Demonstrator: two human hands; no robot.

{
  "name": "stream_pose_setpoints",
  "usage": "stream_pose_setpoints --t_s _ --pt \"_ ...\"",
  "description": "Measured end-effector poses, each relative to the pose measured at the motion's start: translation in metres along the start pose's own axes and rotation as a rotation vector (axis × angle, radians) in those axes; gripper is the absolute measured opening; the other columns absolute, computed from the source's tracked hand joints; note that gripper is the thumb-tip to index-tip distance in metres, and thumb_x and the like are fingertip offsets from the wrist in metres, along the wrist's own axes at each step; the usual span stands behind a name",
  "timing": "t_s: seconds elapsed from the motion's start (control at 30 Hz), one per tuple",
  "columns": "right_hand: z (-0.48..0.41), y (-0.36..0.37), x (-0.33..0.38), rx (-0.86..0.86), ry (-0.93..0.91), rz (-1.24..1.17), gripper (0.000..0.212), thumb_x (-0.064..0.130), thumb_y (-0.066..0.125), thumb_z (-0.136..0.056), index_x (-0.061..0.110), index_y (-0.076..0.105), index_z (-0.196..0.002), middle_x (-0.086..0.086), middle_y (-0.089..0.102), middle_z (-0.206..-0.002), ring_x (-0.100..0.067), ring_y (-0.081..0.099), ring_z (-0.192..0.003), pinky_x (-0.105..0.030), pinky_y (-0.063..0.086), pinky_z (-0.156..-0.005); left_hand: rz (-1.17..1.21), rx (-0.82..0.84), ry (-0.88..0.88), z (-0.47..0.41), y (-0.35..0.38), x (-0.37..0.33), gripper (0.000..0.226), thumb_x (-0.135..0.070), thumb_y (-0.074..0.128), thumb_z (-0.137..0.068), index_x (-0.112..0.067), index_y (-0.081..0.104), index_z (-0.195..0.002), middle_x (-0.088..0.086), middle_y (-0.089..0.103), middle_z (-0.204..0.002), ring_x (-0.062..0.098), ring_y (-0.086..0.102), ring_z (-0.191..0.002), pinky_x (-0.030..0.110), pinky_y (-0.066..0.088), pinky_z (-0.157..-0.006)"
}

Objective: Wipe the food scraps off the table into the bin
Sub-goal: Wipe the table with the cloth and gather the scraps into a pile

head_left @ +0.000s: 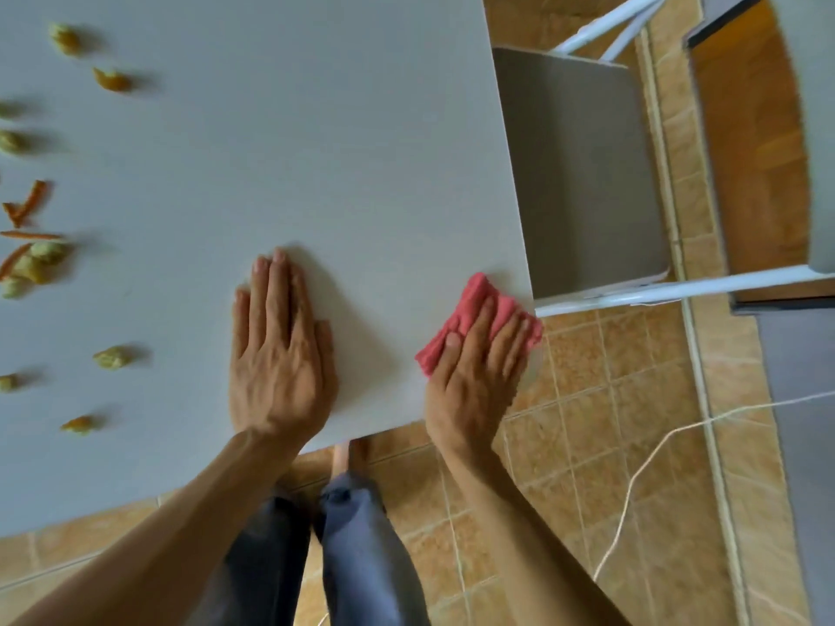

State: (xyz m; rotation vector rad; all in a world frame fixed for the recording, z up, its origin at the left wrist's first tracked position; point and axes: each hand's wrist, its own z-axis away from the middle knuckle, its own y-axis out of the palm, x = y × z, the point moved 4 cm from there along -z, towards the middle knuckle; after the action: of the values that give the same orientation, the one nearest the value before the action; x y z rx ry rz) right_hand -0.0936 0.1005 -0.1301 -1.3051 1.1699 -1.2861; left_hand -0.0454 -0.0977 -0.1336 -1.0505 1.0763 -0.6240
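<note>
My right hand (474, 368) presses a pink cloth (470, 305) flat at the near right corner of the pale grey table (316, 128), partly over the edge. My left hand (280, 350) lies flat on the table to the left of it, fingers together, holding nothing. Several food scraps lie along the left side of the table: yellow-green lumps (110, 356), orange peel strips (29, 203) and an orange piece (112, 80). No bin is visible.
A grey chair seat (583, 173) with white metal legs (677, 289) stands right of the table. The floor is tan tile (610, 399) with a thin white cord (655, 449) lying across it. My legs (357, 558) stand at the table's near edge.
</note>
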Motion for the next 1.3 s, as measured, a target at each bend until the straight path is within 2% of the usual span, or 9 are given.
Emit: stream_pose_setpoints --t_s 0.17,0.4,0.57,0.63,0.73,0.8,0.97,1.2,1.3 --pt "0.026 -0.008 0.009 0.226 -0.7 -0.004 0.055 0.039 0.032 -0.107 0.026 0.025 -0.16 -0.01 0.014 -0.17 -0.03 0.008 -0.159 -0.056 0.017 -0.126 0.024 -0.021 0.003 -0.001 0.002 -0.003 0.061 -0.026 0.029 -0.103 0.002 0.013 -0.154 0.017 0.009 -0.164 0.029 0.004 -0.153 0.041 0.003 -0.125" --pt "0.02 0.006 0.019 -0.085 0.088 -0.067 0.054 0.033 0.039 -0.107 0.014 0.035 -0.157 -0.019 0.027 -0.165 -0.037 0.02 -0.155 -0.057 0.021 -0.124 0.086 0.036 0.021 0.003 -0.007 -0.003 0.058 -0.023 0.028 -0.102 0.001 0.018 -0.154 0.014 0.01 -0.164 0.025 0.003 -0.153 0.041 0.006 -0.125" --pt "0.068 0.006 0.092 0.246 -0.731 -0.051 0.057 0.034 0.036 -0.107 0.028 0.019 -0.161 -0.01 0.015 -0.17 -0.031 0.007 -0.158 -0.057 0.015 -0.126 0.225 0.001 -0.118 0.028 -0.044 0.016 0.053 -0.018 0.028 -0.1 -0.003 0.032 -0.151 0.01 0.023 -0.162 0.018 0.01 -0.152 0.039 0.012 -0.124" --pt "0.044 0.01 0.085 0.216 -0.68 -0.046 0.055 0.036 0.034 -0.108 0.027 0.021 -0.161 -0.006 0.013 -0.171 -0.028 0.007 -0.159 -0.056 0.014 -0.127 0.25 -0.063 -0.155 0.05 -0.059 0.038 0.051 -0.013 0.032 -0.099 -0.003 0.035 -0.15 0.01 0.026 -0.161 0.018 0.012 -0.152 0.04 0.016 -0.124" --pt "0.025 0.014 0.091 0.055 -0.226 -0.07 0.054 0.034 0.036 -0.108 0.017 0.029 -0.16 -0.013 0.022 -0.168 -0.033 0.015 -0.157 -0.056 0.018 -0.125 0.241 -0.122 -0.266 0.084 -0.075 0.084 0.053 -0.013 0.031 -0.1 -0.005 0.03 -0.152 0.008 0.021 -0.162 0.015 0.009 -0.153 0.04 0.013 -0.124" --pt "0.047 0.016 0.128 -0.007 -0.102 -0.091 0.055 0.032 0.038 -0.108 0.011 0.03 -0.159 -0.019 0.026 -0.166 -0.039 0.019 -0.155 -0.057 0.02 -0.123 0.207 -0.174 -0.342 0.105 -0.085 0.117 0.054 -0.015 0.03 -0.1 -0.004 0.026 -0.153 0.007 0.019 -0.163 0.018 0.01 -0.153 0.042 0.013 -0.124" --pt "0.079 0.026 0.2 0.163 -0.755 -0.096 0.057 0.036 0.033 -0.108 0.015 0.025 -0.16 -0.014 0.021 -0.168 -0.034 0.014 -0.157 -0.055 0.015 -0.126 0.14 -0.195 -0.527 0.144 -0.089 0.176 0.058 -0.02 0.026 -0.099 -0.004 0.02 -0.154 0.003 0.009 -0.164 0.016 0.002 -0.153 0.045 0.009 -0.124" --pt "0.071 0.025 0.165 -0.029 -0.298 -0.091 0.054 0.029 0.041 -0.107 0.006 0.036 -0.156 -0.023 0.033 -0.162 -0.042 0.028 -0.151 -0.056 0.024 -0.123 0.113 -0.211 -0.5 0.136 -0.072 0.197 0.057 -0.02 0.026 -0.101 -0.002 0.018 -0.155 0.013 0.01 -0.165 0.023 0.001 -0.154 0.047 0.008 -0.124" --pt "0.067 0.031 0.197 0.04 -0.532 -0.071 0.059 0.035 0.041 -0.105 0.009 0.033 -0.157 -0.022 0.028 -0.164 -0.04 0.022 -0.154 -0.056 0.02 -0.124 0.074 -0.215 -0.491 0.131 -0.059 0.196 0.057 -0.021 0.024 -0.102 0.001 0.018 -0.154 0.016 0.01 -0.164 0.027 0.002 -0.153 0.051 0.011 -0.123"
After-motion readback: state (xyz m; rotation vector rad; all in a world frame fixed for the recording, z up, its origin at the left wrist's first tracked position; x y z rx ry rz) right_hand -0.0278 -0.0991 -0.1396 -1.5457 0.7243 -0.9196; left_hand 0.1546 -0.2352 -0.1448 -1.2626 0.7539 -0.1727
